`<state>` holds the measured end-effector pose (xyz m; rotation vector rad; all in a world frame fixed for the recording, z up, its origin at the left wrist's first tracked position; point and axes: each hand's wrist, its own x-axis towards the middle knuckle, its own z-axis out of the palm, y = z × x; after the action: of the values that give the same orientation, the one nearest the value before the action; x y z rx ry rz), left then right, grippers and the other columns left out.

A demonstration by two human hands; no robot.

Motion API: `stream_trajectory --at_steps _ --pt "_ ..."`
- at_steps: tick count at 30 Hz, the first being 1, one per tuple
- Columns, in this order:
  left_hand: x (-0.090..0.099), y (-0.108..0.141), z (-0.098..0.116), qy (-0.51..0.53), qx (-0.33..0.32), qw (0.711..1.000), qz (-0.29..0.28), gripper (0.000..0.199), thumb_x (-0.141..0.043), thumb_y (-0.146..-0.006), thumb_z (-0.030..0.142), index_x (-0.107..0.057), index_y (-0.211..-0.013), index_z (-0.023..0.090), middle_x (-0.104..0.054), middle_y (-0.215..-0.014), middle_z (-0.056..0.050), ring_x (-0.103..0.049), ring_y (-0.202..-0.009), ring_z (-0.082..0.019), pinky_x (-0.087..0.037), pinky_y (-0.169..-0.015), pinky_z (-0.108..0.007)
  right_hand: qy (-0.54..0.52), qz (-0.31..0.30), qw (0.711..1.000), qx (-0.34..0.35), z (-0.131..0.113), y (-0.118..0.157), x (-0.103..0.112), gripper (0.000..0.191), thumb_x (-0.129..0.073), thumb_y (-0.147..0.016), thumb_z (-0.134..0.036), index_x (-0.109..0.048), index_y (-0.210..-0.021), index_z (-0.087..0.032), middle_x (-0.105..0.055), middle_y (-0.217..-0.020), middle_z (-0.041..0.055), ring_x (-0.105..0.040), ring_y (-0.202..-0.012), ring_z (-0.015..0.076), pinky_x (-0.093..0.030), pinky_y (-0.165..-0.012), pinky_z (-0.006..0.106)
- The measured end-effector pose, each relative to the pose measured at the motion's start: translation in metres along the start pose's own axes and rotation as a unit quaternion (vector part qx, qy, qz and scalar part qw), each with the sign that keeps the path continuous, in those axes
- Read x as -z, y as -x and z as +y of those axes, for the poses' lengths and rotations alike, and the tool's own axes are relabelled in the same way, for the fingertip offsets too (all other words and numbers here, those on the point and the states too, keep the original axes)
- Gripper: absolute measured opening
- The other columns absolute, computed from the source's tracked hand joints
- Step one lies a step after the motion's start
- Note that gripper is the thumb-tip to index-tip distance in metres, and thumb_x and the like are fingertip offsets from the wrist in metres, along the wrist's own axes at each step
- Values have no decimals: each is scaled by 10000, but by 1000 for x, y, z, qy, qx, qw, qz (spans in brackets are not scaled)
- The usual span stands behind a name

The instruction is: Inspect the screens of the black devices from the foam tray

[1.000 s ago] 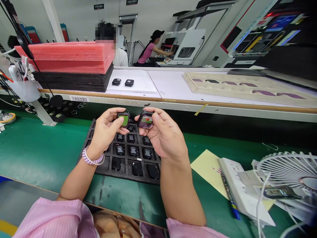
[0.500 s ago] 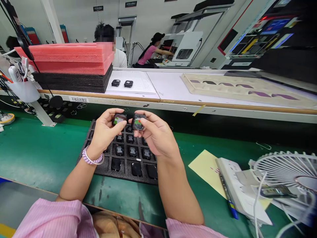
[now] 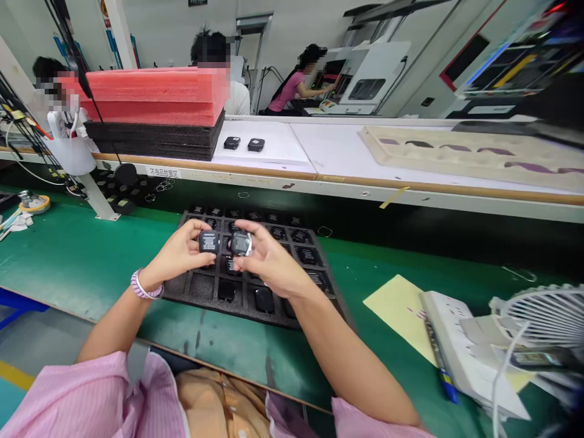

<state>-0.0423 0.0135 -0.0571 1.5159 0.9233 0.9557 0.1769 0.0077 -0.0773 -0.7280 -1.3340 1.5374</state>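
My left hand (image 3: 180, 250) pinches a small black square device with white printed text (image 3: 209, 242) between thumb and fingers. Close to its right, my right hand (image 3: 270, 260) grips a second black square device (image 3: 241, 243) by its edges; its face looks greyish and shiny, with a bright rim. Both are held up over a dark foam tray (image 3: 201, 287) divided into square compartments. Similar black devices (image 3: 307, 255) lie in many of these, several with white text facing up. My hands and forearms cover part of the tray.
A shelf ahead carries red foam sheets (image 3: 150, 91) over black ones, two black devices (image 3: 256, 145) on paper, and a beige moulded tray (image 3: 410, 159). At right lie yellow paper (image 3: 396, 310), a pen (image 3: 444, 377), a white power strip (image 3: 456, 340) and a fan (image 3: 547, 316). Other people sit beyond.
Both hands have come lower, toward me, with the devices. The devices' faces, green and orange-tinted before, now show white text on the left one and grey on the right. The view has shifted.
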Motion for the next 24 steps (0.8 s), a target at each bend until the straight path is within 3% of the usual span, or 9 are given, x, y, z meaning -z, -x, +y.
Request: stream_trajectory --at_steps 2,4,8,12,15,18,20,22,24 --pt "20 21 -19 -130 8 991 3 427 -769 -730 268 -520 -1067 188 -600 -966 -33 -637 -826 -171 -556 -761 -315 60 -58 996 -38 28 4 -6 570 -679 -739 -173 -480 -1270 -222 -613 -922 -4 -649 -673 156 -537 -618 298" --pt "36 41 -38 -273 2 962 5 371 -749 -749 269 -573 -1067 191 -604 -1055 -64 -600 -977 -224 -519 -908 -392 194 -83 977 -26 51 8 -14 487 -642 -790 -178 -512 -1260 -186 -614 -918 26 -650 -713 191 -545 -667 354" --pt "51 67 -67 -397 33 917 -8 393 -717 -787 308 -634 -1159 211 -551 -1203 -94 -469 -1197 -307 -387 -1094 -518 474 -84 875 54 73 11 -38 430 -759 -792 -158 -631 -1203 -169 -572 -1211 128 -567 -1122 310 -467 -972 489" --pt "50 73 -70 -435 59 899 -4 605 -676 -829 293 -512 -1411 259 -488 -1272 -105 -437 -1195 -313 -386 -1090 -535 583 -93 806 23 74 9 -55 516 -828 -821 -252 -637 -1289 -149 -521 -1334 168 -491 -1205 356 -426 -990 505" --pt "39 71 -58 -493 28 869 16 676 -663 -823 195 -451 -1463 251 -467 -1321 -116 -418 -1209 -320 -391 -1077 -534 615 -59 785 42 61 11 -44 581 -806 -869 -267 -573 -1388 -149 -502 -1383 177 -493 -1224 349 -411 -984 480" --pt "14 62 -48 -517 -12 856 -7 454 -640 -888 220 -575 -1338 218 -524 -1264 -110 -456 -1166 -302 -413 -1049 -497 655 -27 754 38 39 21 -17 353 -737 -943 -253 -649 -1277 -180 -590 -1274 135 -560 -1165 312 -408 -921 430" --pt "-10 52 -46 -509 -22 859 -52 294 -618 -938 298 -652 -1208 188 -578 -1156 -99 -506 -1092 -273 -431 -1029 -456 695 -44 717 -8 25 31 2 131 -694 -980 -254 -717 -1078 -171 -660 -1091 103 -623 -1050 289 -397 -877 418" --pt "-35 40 -49 -526 -14 846 -83 273 -600 -958 356 -685 -1111 146 -600 -1085 -110 -533 -1052 -275 -450 -994 -438 741 -68 665 -57 16 42 18 136 -707 -974 -284 -734 -951 -152 -674 -973 101 -644 -982 301 -393 -846 425" --pt "-58 28 -52 -572 -1 816 -86 322 -606 -951 385 -684 -1073 97 -600 -1081 -148 -540 -1063 -312 -463 -949 -449 773 -86 623 -86 14 53 29 183 -729 -958 -317 -743 -950 -135 -668 -969 126 -637 -987 328 -398 -831 435"
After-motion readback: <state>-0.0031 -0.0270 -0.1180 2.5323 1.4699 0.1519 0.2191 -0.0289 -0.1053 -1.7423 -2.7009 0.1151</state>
